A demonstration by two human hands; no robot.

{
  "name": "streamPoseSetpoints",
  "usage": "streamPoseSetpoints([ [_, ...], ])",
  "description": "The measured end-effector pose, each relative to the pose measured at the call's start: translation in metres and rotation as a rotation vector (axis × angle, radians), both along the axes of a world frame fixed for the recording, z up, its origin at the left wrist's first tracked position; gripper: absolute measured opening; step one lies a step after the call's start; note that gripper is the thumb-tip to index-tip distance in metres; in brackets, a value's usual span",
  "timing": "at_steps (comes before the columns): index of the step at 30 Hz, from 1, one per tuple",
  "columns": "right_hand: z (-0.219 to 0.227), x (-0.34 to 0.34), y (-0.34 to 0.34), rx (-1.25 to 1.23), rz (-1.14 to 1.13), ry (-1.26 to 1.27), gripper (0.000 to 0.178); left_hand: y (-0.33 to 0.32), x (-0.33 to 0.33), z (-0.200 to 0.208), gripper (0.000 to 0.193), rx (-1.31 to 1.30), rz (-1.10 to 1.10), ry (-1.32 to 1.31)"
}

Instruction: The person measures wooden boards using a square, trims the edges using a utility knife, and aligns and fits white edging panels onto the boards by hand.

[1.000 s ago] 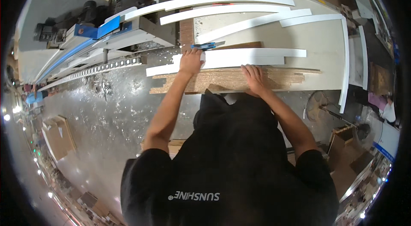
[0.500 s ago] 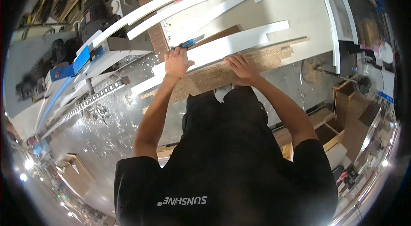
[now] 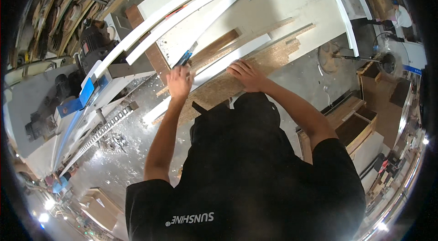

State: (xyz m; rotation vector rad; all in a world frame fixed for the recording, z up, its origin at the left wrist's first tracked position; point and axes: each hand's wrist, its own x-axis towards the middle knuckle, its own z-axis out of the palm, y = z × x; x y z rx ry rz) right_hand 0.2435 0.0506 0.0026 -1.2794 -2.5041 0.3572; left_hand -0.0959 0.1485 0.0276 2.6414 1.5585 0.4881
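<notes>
A long white board strip (image 3: pixel 247 41) stands tilted on its side, its raw chipboard edge facing up. My left hand (image 3: pixel 180 82) is closed over the left part of this strip, fingers curled. Just beyond those fingers lies a blue utility knife (image 3: pixel 184 57), its blade pointing away to the right. My right hand (image 3: pixel 246 75) rests with its fingers bent and apart on the near side, against a lower white strip (image 3: pixel 157 111) and the stacked chipboard strips (image 3: pixel 273 57) in front of me. The right thumb is hidden.
More long white strips (image 3: pixel 191 7) lie across the pale worktable (image 3: pixel 299 1). A brown strip (image 3: pixel 228 38) lies beyond my hands. Left stands a machine with a motor (image 3: pixel 93 40). Right are a round fan-like stand (image 3: pixel 331 58) and wooden boxes (image 3: pixel 351 134). Scraps litter the floor (image 3: pixel 114 150).
The white strip under my left hand has turned up from lying flat, and its chipboard edge now shows. My left fingers have curled. The view has shifted and turned slightly.
</notes>
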Motion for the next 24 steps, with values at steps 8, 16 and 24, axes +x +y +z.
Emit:
streamPoseSetpoints([
  [8,0.014,0.000,0.003,-0.050,0.016,0.031,0.080,-0.040,0.008,-0.016,0.024,-0.309,-0.050,0.003],
  [16,0.011,0.002,0.005,-0.081,0.028,0.005,0.081,-0.051,0.018,-0.026,0.040,-0.278,0.091,0.083],
  [24,0.020,-0.002,0.005,-0.148,-0.020,-0.054,0.119,-0.030,0.013,0.005,0.027,-0.607,-0.314,-0.156],
])
